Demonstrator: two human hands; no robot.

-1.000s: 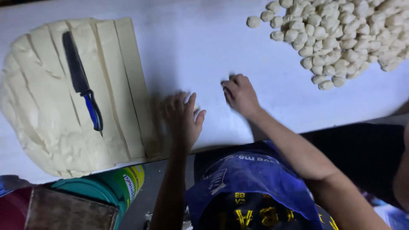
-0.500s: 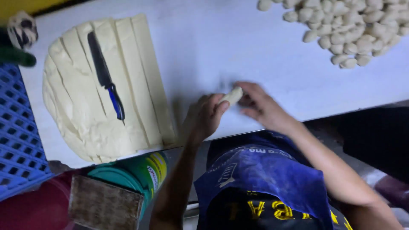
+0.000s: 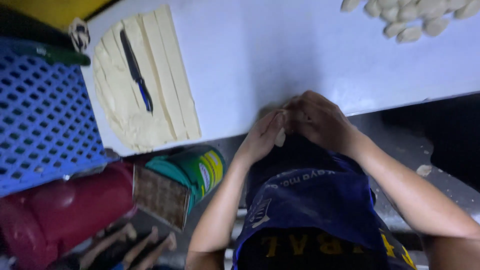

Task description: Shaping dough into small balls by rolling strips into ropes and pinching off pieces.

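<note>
My left hand (image 3: 260,137) and my right hand (image 3: 317,120) are pressed together at the near edge of the white table (image 3: 260,55), closed around a small pale piece of dough (image 3: 280,137) that peeks out between the palms. Far to the left lies a flat sheet of rolled dough (image 3: 140,85) cut into long strips, with a blue-handled knife (image 3: 136,75) resting on top of it. A heap of small shaped dough pieces (image 3: 410,17) sits at the table's far right corner.
A blue perforated plastic crate (image 3: 42,105) stands left of the table. Below it are a red container (image 3: 60,210), a green can (image 3: 192,170) and a brown grid-patterned block (image 3: 160,195). A dark blue apron (image 3: 310,210) covers my lap.
Both hands lifted off the table surface and came together at its edge around the dough piece. The view shifted right and down, so the crate and floor items show more.
</note>
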